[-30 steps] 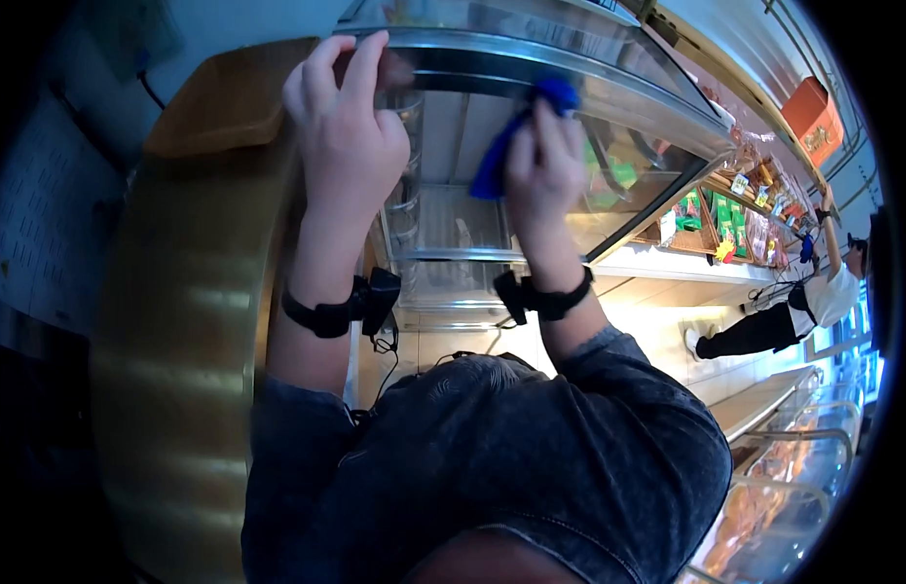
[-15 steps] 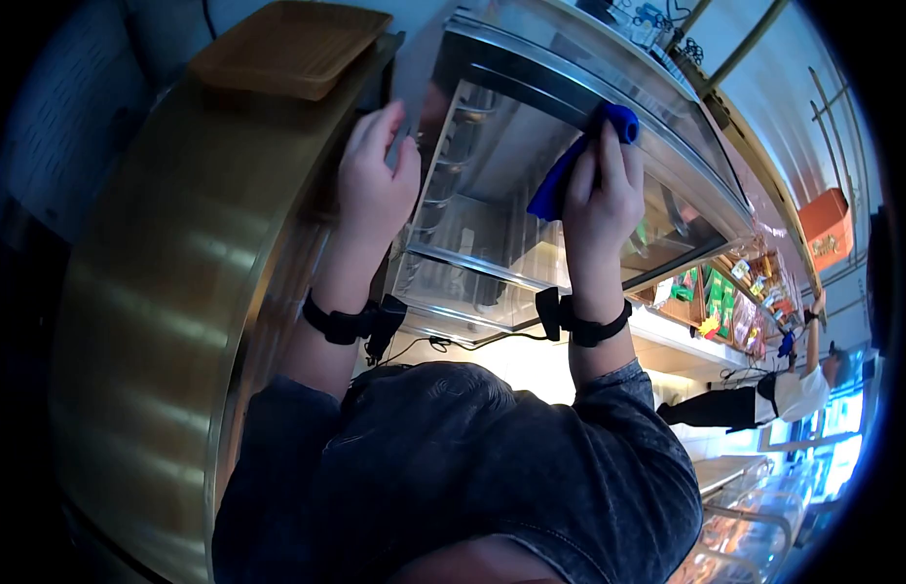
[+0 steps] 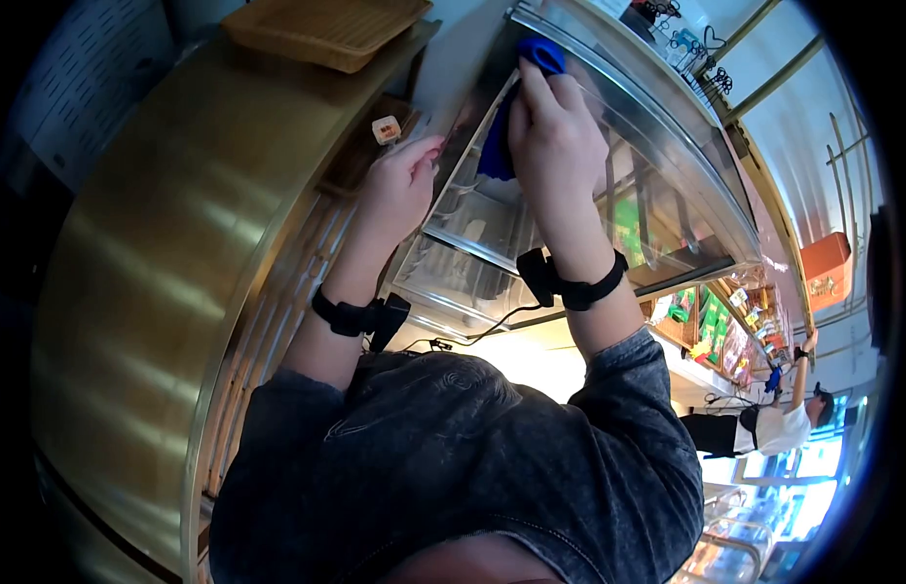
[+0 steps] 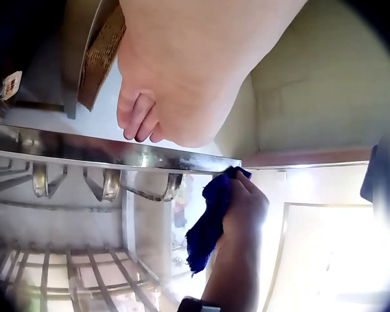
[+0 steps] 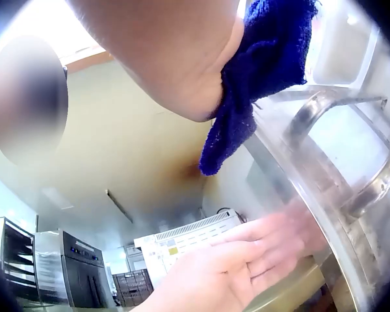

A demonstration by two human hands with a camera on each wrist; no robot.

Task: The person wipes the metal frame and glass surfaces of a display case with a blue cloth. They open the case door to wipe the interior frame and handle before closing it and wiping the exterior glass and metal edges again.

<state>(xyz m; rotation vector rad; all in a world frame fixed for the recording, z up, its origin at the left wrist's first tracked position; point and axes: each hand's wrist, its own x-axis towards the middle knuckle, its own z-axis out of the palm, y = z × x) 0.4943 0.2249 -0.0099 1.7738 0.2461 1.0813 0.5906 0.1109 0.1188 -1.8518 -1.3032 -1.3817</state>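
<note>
Head view: has carried a dark-blue, fuzzy terry cloth [image 3: 499,146] in the right hand [image 3: 560,136] leftward over the last half second, from farther along to near the upper left corner of a clear-glass, silver-metal-framed cabinet [image 3: 477,248], at upper centre of the frame. Has also let the left hand [image 3: 399,190] drop lower along the cabinet's side edge, away from that corner. Suggests, as a judgement, wiping work shifted toward that end rather than finished.

Raises both bare forearms from a dark grey, marbled shirt [image 3: 453,448] at lower centre, with black straps [image 3: 599,290] round both wrists. Reaches higher in the frame with the right arm than with the left. Pinches a bunched fold of the cloth with curled right fingers, leaving a loose tail below. Shows, in the right wrist view, the left palm with nearly straight fingers side by side and nothing in hold; cannot tell contact with the glass.

Beyond, at left of the frame: shows a long brass-toned metal table [image 3: 151,321], with a brown, rectangular woven tray [image 3: 326,27] on it at upper left, and a small white, orange-printed packet [image 3: 386,129] just above the left hand. Farther off, at right: shows shiny green packets [image 3: 714,326] on shelving, then a person in a white top [image 3: 779,428] with one arm raised.
</note>
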